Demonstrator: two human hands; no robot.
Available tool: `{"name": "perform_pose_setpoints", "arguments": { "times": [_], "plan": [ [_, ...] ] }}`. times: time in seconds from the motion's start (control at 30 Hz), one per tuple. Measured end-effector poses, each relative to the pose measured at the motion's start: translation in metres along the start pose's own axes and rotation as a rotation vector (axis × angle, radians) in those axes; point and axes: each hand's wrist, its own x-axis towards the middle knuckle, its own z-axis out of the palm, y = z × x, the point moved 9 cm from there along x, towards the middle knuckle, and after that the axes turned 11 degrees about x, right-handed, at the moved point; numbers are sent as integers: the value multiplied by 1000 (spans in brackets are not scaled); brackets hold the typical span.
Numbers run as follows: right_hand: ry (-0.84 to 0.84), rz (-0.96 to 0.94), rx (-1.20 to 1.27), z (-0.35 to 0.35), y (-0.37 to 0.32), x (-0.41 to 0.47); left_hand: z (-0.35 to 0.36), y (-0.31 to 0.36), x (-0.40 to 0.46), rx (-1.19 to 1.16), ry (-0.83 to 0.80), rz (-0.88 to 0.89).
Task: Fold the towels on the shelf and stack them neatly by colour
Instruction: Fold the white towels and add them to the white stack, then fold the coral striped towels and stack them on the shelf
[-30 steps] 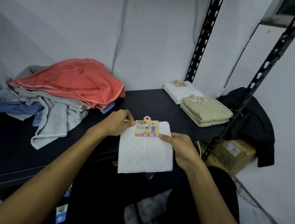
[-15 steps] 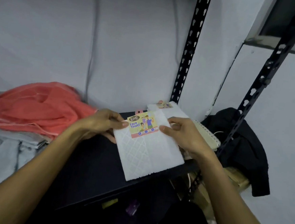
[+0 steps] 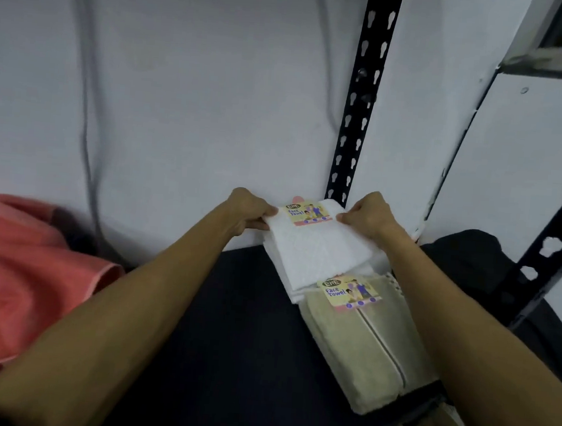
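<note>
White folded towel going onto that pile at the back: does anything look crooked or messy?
Slightly. The white folded face towel, held by the left hand and right hand, sits skewed on the white stack, whose lower edges stick out. The orange towel heap at left lies unfolded.

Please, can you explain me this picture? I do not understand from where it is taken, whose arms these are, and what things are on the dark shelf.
There is no machine here. A person wears a camera on the head, looking forward and down, so the two arms are the person's own. The left hand and the right hand each pinch one side of a folded white towel with a colourful paper label. The towel lies on a white stack at the back of the black shelf. Nearer the camera lies a stack of beige towels with the same label. On the left is an unfolded coral towel. Behind stands a black perforated post.
</note>
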Motion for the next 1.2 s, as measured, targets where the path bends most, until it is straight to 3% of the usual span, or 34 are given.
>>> {"name": "perform_pose_setpoints", "arguments": {
  "times": [0.13,0.23,0.33,0.4,0.47,0.53,0.7,0.87,1.0,1.1,1.2],
  "plan": [
    [7,30,-97,20,32,20,7,-12,14,353,239,122],
    [15,1,-256,26,40,13,18,-12,6,602,302,269],
    [83,-169,-497,24,13,-3,31,-4,-17,757,329,352],
    [61,-305,-487,30,-7,-10,44,8,-37,870,383,438],
    [-119,-374,-420,50,-10,-15,63,9,-49,931,334,498],
    [-327,-368,-471,76,9,-21,83,-8,-46,972,182,472],
    [-371,-297,-590,87,46,-26,96,-39,-43,1006,8,397],
    [-391,-219,-726,82,37,-31,66,-49,-67,1123,-60,299],
    [-243,-268,-890,83,0,-45,4,-46,-112,1180,62,287],
    [-174,-420,-760,106,-44,-77,-48,-45,-154,1209,166,349],
    [-232,-515,-580,145,-88,-122,-102,-55,-190,1224,282,382]
  ]
}}
